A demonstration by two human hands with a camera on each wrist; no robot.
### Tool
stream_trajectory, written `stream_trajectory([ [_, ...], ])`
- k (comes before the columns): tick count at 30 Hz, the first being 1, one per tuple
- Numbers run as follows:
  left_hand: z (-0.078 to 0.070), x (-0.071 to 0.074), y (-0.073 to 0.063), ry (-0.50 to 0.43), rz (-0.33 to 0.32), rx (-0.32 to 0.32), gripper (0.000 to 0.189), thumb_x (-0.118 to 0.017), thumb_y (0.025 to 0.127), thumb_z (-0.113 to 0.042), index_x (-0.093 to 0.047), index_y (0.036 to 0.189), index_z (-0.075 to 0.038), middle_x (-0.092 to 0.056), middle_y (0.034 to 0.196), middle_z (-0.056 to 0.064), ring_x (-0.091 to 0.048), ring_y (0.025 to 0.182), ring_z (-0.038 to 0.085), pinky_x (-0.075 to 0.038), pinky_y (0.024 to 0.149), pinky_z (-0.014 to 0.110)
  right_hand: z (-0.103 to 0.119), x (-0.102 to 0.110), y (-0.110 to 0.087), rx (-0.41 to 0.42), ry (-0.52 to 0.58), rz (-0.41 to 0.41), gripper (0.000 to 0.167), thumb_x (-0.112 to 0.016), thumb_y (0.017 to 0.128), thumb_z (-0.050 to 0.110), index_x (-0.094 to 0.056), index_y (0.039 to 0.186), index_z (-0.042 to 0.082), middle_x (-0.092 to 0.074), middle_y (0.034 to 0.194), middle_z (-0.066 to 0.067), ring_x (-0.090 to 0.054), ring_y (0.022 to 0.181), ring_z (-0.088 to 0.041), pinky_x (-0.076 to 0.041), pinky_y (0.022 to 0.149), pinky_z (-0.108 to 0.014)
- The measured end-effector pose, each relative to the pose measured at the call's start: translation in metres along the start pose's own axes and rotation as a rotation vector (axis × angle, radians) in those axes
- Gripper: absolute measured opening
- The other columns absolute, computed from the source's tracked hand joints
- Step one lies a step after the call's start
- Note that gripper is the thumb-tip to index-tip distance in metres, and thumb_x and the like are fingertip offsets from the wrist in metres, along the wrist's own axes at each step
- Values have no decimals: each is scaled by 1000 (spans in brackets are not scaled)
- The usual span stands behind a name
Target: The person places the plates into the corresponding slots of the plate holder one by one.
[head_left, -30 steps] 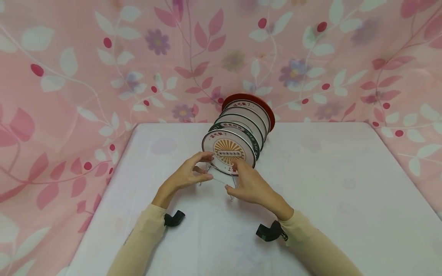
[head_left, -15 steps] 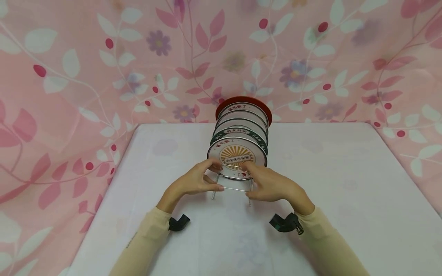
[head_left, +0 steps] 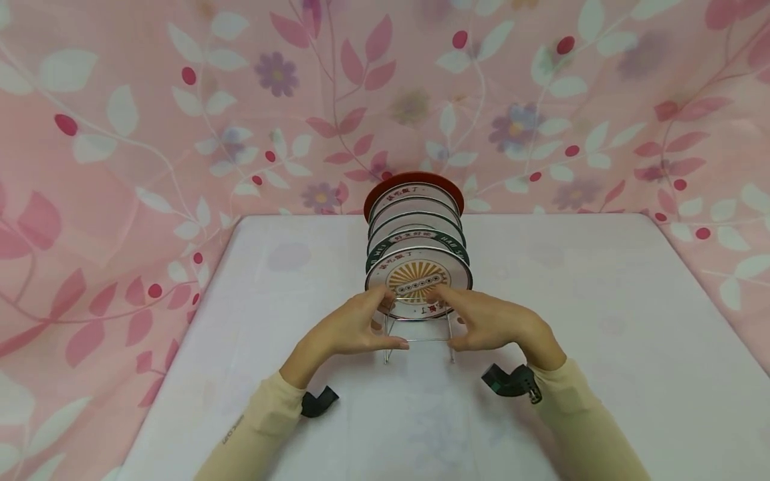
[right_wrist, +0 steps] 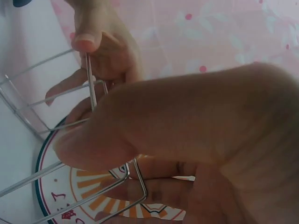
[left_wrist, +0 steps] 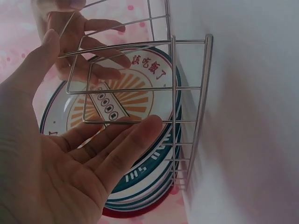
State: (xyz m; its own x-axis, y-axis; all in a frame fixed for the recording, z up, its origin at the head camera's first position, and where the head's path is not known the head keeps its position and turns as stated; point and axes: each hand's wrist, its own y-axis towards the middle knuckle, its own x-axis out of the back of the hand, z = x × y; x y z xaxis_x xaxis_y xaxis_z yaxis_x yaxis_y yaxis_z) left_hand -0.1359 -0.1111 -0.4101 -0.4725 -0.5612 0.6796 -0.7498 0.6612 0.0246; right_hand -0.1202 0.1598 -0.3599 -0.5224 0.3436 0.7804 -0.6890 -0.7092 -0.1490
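A silver wire dish rack [left_wrist: 208, 60] stands on the table, holding several round plates upright in a row away from me. The front plate [head_left: 418, 277] is white with a yellow sunburst and red characters. Behind it comes a plate with a dark green lettered rim [head_left: 451, 243], and a larger red disc [head_left: 415, 178] stands at the back. My left hand [head_left: 355, 327] grips the left side of the rack's front end, thumb below and fingers higher on the wire. On the right side my right hand [head_left: 496, 324] grips it likewise, its thumb lying across the wires in the right wrist view.
The table [head_left: 385, 427] has a pale cloth and reaches back to a pink floral backdrop [head_left: 277, 73]. Black wrist devices [head_left: 511, 381] stick out from both sleeves just above the tabletop.
The rack has turned: its front end has swung to the right and its back end to the left, so the plates now line up straight ahead. Both hands have moved right with it.
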Motion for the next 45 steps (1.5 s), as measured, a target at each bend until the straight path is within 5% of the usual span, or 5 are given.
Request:
stream_trajectory([
  [15, -10, -10, 1, 103, -40, -46, 74, -82, 73, -52, -46, 119, -6, -62, 111, 12, -66, 89, 21, -54, 79, 30, -6, 5, -6, 32, 39, 45, 72, -74, 81, 5, -35, 141, 3, -48, 141, -18, -49, 130, -34, -46, 99, -52],
  [23, -11, -12, 2, 169, -58, -75, 73, -81, 73, -54, -47, 117, -8, -62, 106, 10, -64, 86, 21, -52, 78, 29, -11, 7, -7, 8, 67, 53, 78, -78, 83, 25, -34, 144, 2, -48, 143, -17, -47, 132, -33, -47, 99, -50],
  [45, -12, -11, 1, 206, -64, -83, 72, -81, 72, -54, -47, 114, -7, -62, 103, 6, -61, 88, 17, -51, 81, 30, -14, 10, -6, 19, 80, 49, 82, -80, 81, 32, -35, 144, 4, -51, 140, -17, -50, 129, -33, -52, 92, -50],
])
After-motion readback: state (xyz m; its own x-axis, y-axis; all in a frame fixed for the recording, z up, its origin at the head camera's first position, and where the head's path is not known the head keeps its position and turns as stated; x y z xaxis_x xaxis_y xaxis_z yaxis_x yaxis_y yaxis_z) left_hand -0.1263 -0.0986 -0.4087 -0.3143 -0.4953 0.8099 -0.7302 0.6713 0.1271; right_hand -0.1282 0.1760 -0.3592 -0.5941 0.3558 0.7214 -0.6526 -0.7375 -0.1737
